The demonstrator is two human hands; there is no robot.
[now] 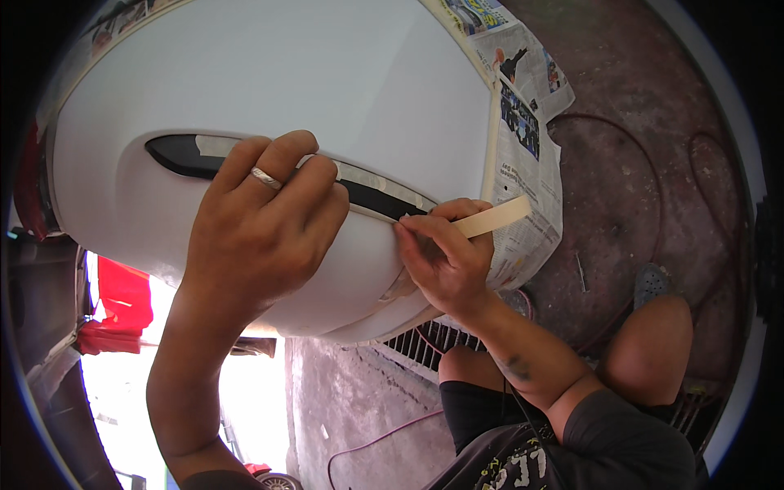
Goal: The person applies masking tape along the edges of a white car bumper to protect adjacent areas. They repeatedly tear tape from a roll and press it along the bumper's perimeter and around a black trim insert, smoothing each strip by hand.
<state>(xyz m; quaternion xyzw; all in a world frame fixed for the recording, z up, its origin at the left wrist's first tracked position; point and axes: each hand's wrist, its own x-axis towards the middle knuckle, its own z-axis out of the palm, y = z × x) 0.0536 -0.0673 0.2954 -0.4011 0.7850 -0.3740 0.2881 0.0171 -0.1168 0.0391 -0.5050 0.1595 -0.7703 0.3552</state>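
Observation:
A pale grey-white car body panel [327,73], matte like primer, carries a long black trim strip [175,155] set in a recess. Pieces of cream masking tape [384,183] run along the upper edge of that strip. My left hand [265,208], with a ring on one finger, lies over the strip's middle. Its fingers are curled down onto it, and their tips and whatever they may hold are hidden. At the strip's right end my right hand [453,257] is closed in a pinch. A loose masking tape strip [498,218] sticks out from its fingers to the right.
Newspaper sheets [523,155] are taped along the panel's right edge. A dark red hose [653,163] winds over the stained concrete floor [604,73]. Below the panel lies a metal floor grate [408,347]. Red cloth [122,302] hangs at the left, beside bright daylight.

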